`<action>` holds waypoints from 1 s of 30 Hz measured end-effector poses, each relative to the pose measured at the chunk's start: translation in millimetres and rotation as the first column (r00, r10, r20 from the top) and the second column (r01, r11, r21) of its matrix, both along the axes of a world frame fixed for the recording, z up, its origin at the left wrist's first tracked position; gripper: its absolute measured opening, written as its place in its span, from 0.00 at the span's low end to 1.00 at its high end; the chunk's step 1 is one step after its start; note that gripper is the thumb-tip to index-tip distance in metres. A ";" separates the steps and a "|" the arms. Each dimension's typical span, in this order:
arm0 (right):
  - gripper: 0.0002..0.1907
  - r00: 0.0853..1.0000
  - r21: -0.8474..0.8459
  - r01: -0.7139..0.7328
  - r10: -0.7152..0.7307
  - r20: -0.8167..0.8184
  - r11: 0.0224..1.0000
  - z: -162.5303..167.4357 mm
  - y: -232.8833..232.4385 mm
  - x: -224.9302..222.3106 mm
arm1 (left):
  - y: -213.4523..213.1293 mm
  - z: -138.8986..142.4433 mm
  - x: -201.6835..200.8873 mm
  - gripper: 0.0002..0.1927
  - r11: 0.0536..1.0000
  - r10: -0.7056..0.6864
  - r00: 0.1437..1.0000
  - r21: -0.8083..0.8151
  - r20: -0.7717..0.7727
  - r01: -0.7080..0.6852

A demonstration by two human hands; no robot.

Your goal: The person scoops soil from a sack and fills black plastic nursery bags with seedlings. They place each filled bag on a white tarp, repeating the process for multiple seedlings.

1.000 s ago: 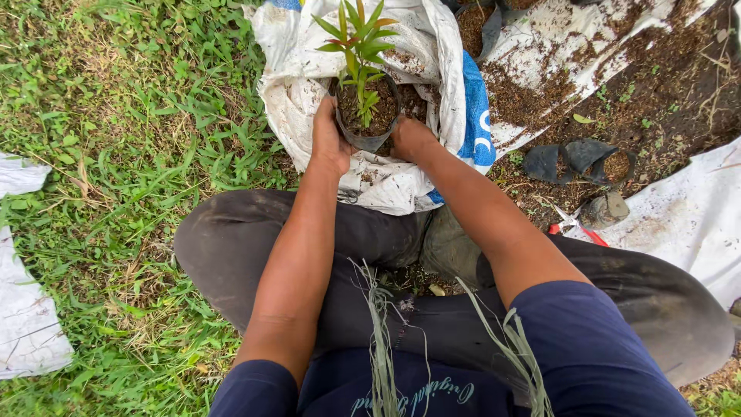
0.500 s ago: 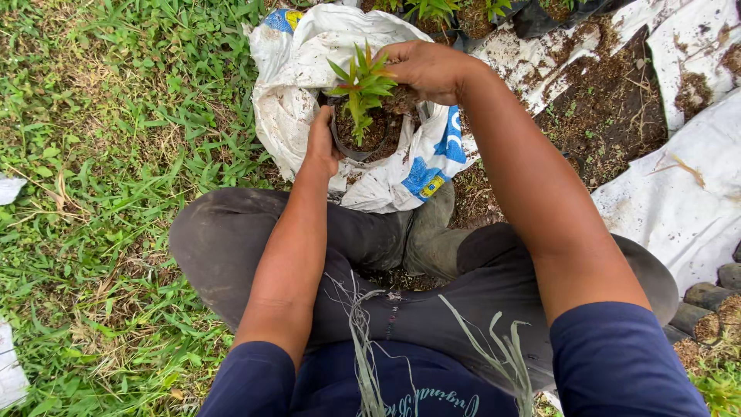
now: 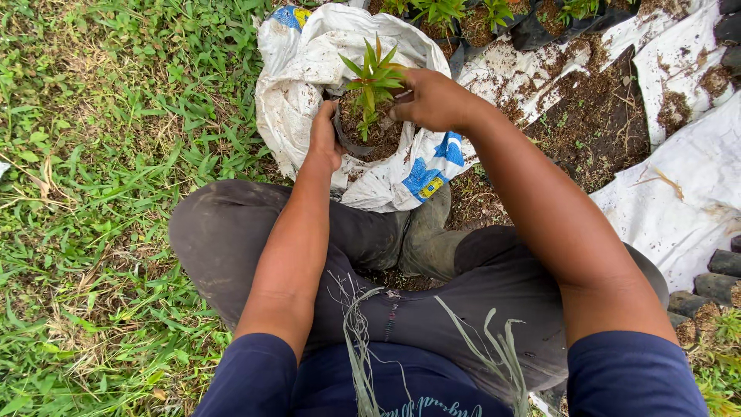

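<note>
A small green seedling point(image 3: 372, 81) stands in a black soil-filled bag pot point(image 3: 369, 137), which sits in the mouth of a white sack point(image 3: 297, 93). My left hand point(image 3: 324, 137) grips the pot's left rim. My right hand point(image 3: 432, 100) is closed around the seedling's stem from the right, just above the soil. I sit on the ground with my dark trousers point(image 3: 231, 239) spread below the sack.
Grass point(image 3: 100, 154) covers the left side. White plastic sheeting point(image 3: 679, 193) strewn with dark soil lies at the right. More potted seedlings point(image 3: 463, 19) stand in a row at the top. Black pots point(image 3: 714, 282) lie at the right edge.
My right hand has moved from the pot's right rim up to the seedling's stem. The view has shifted, and the sack sits lower in the frame.
</note>
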State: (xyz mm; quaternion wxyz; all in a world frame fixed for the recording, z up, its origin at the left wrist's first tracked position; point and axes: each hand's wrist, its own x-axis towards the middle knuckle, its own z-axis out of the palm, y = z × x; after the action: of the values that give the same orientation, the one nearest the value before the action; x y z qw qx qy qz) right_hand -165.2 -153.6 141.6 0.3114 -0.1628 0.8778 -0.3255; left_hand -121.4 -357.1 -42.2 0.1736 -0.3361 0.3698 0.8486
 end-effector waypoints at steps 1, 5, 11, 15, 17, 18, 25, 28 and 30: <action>0.24 0.997 -0.027 -0.019 0.017 -0.076 0.999 1.5 -2.2 7.1 | -0.2 0.9 -0.9 0.18 1.000 0.002 1.000 0.007 -0.010 -0.002; 0.19 0.907 -0.032 -0.059 0.040 -0.420 0.998 -8.2 -13.9 44.2 | -0.1 2.4 -0.9 0.19 0.998 0.040 0.998 0.044 -0.051 -0.038; 0.13 0.813 -0.125 -0.147 0.048 -0.580 0.981 -27.0 -30.8 70.5 | 4.9 3.7 -0.4 0.24 0.988 0.116 0.991 0.112 -0.067 -0.108; 0.16 0.762 -0.142 -0.163 0.033 -0.647 0.976 -24.1 -25.9 66.4 | 5.6 5.0 0.4 0.24 0.989 0.113 0.994 0.096 -0.009 -0.112; 0.20 0.684 -0.105 -0.155 0.031 -0.729 0.982 -23.8 -19.4 63.0 | 5.7 5.9 1.1 0.26 0.991 0.099 0.994 0.095 -0.036 -0.095; 0.25 0.685 -0.090 -0.136 0.028 -0.728 0.987 -25.5 -17.0 62.4 | 6.0 6.4 1.7 0.27 0.992 0.093 0.995 0.094 -0.036 -0.089; 0.32 0.780 0.058 -0.141 0.146 -0.608 0.988 -51.7 -7.3 55.6 | 12.4 10.2 3.3 0.32 0.991 -0.006 0.995 0.131 -0.101 0.019; 0.29 0.820 -0.201 -0.040 -0.083 -0.566 0.979 -55.7 -3.9 52.3 | 12.7 11.1 2.9 0.32 0.993 0.007 0.998 0.114 -0.066 0.000; 0.28 0.840 -0.327 0.122 -0.273 -0.468 0.937 -55.3 -2.1 48.5 | 10.9 12.0 1.9 0.33 0.996 0.036 0.998 0.088 -0.042 -0.033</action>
State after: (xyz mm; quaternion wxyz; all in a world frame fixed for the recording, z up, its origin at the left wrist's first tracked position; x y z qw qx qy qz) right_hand -116.7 -155.7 86.3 0.0076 -0.1932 0.8846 -0.4243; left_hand -119.5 -346.2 -30.2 0.1652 -0.3159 0.3304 0.8739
